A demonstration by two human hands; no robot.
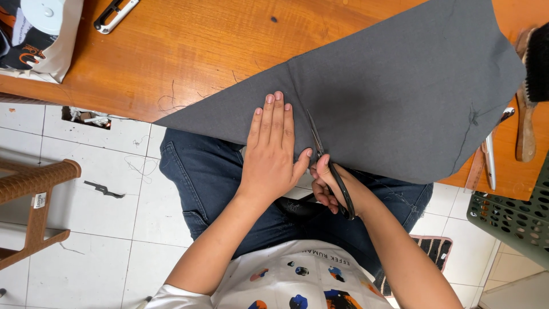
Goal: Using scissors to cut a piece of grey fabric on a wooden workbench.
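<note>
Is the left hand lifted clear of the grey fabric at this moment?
No. The left hand lies flat, palm down, on the grey fabric, just left of the scissors held in the right hand.

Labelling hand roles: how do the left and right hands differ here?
The left hand lies flat, fingers straight and together, pressing the grey fabric; the right hand is curled around the black scissors. The left rests on the cloth over the table; the right sits at the cloth's near edge, off the table. Both are bare.
</note>
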